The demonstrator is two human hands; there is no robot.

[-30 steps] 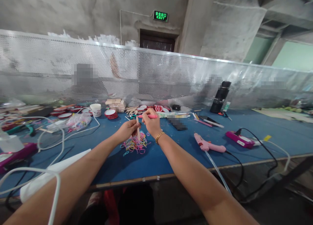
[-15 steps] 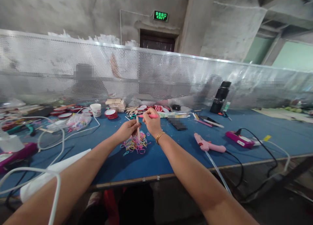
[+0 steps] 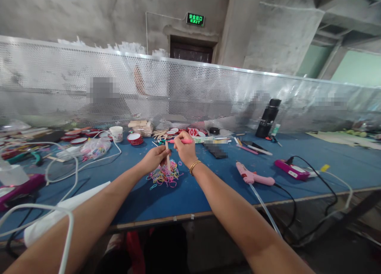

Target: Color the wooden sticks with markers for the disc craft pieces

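My left hand (image 3: 155,158) is closed on a flat wooden craft stick (image 3: 168,157), held upright. In my right hand (image 3: 184,148) is a pink marker (image 3: 183,141), lying nearly level with its left end close to the top of the stick. Whether the tip touches the wood is too small to tell. A gold chain bracelet (image 3: 195,166) circles my right wrist. Below both hands, a heap of colourful small rubber bands (image 3: 163,177) lies on the blue tabletop (image 3: 190,196).
A pink glue gun (image 3: 253,177) with a long glue stick lies to the right, near a magenta power strip (image 3: 291,170). Further back stand a black bottle (image 3: 268,119) and a paper cup (image 3: 116,133). Red bottle caps (image 3: 135,139) sit behind my hands. White cables (image 3: 77,167) loop across the left side.
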